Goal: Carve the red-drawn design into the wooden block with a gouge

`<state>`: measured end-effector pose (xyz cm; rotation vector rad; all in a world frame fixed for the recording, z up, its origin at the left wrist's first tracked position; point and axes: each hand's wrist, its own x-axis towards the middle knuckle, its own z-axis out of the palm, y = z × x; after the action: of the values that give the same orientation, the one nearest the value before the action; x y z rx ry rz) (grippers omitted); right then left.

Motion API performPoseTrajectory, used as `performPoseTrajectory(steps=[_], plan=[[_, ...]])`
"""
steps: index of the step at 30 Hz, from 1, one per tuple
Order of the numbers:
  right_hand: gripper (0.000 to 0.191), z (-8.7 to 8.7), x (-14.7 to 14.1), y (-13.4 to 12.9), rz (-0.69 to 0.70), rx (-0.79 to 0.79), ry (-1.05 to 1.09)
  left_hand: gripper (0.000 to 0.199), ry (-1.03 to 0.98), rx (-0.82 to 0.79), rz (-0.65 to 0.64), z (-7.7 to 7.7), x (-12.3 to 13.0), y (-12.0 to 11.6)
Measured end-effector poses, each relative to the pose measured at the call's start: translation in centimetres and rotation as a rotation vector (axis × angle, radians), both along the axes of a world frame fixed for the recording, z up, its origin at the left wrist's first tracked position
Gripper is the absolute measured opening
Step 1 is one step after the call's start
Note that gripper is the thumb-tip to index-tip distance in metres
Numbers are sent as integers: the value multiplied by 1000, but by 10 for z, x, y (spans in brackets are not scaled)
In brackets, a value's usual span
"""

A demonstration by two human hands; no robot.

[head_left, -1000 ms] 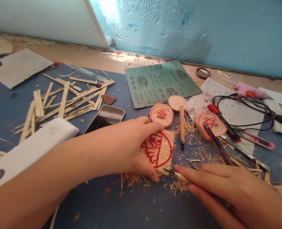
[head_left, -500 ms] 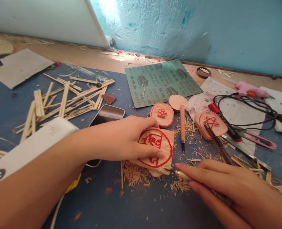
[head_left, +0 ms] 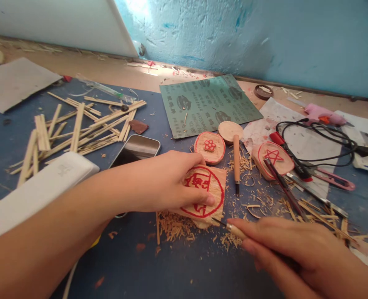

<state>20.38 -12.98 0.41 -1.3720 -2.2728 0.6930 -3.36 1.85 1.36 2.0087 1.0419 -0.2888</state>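
My left hand [head_left: 174,182] grips a square wooden block [head_left: 217,187] marked with a red circle and red figures; its fingers cover part of the drawing. In my right hand [head_left: 280,245] is a carving tool [head_left: 235,231], its thin dark tip at the block's lower right edge. Curly shavings [head_left: 176,226] lie along the block's lower side. Just above the block sits a round wood piece with a red flower [head_left: 209,147], next to a plain round piece [head_left: 230,132]. Another tool with a wooden handle [head_left: 236,160] lies right of the block.
Green sandpaper [head_left: 210,106] lies at the back. Wooden sticks [head_left: 78,128], a phone [head_left: 140,146] and a white device [head_left: 47,187] are on the left. On the right are a star-marked wood piece [head_left: 283,164], a black cable [head_left: 321,160] and a pink glue gun [head_left: 324,115].
The view has shifted slightly, moving most things a little left and up. The carving tool's tip has moved slightly left along the block's lower edge. Both hands keep their holds.
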Motion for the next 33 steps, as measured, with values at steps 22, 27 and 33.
performPoseTrajectory(steps=[22,27,33], plan=[[46,6,8,7,138,142,-199,55,74,17,-15,0,2,-1],[59,5,15,-4,236,309,-428,55,81,4,-17,-1,2,1],[47,14,5,3,118,170,-253,54,30,37,-18,-6,1,1]])
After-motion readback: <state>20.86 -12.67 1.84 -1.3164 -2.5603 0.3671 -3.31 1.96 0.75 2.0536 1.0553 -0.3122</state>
